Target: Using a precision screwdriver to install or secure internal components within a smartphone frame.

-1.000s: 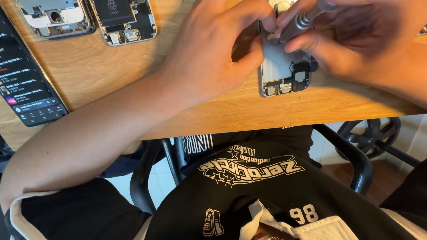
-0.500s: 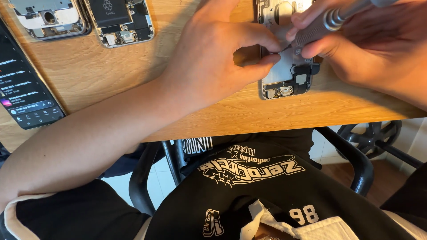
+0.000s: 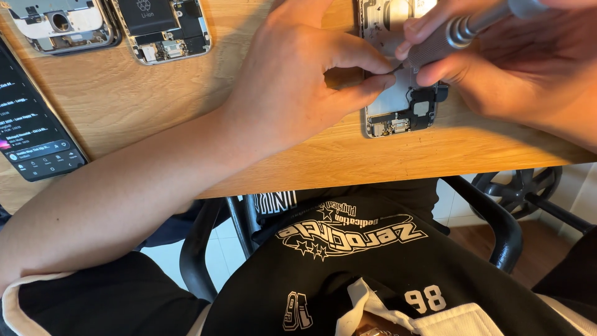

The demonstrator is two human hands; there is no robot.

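**Three opened phones, one lit phone, one screwdriver**

Three opened phones lie on the wooden bench (image 3: 155,118), all with their insides showing. Two of them sit side by side at the far left edge: a silver phone shell (image 3: 59,25) with a round hole, and just right of it a phone with a black battery (image 3: 165,28). The third, a silver open phone (image 3: 398,112), lies near the front edge toward the right, under both hands. A fourth phone, a dark one with a lit screen (image 3: 34,137), lies at the left edge, well apart from the work.

One left hand (image 3: 292,81) rests on the bench beside the third phone, its thumb and forefinger pressed together in a pinch at the phone's left side; what they pinch is too small to tell. One right hand (image 3: 516,68) holds a single grey metal screwdriver (image 3: 460,31), fingers closed round its ridged shaft, the tip angled down toward the phone's middle, close to the left fingertips.
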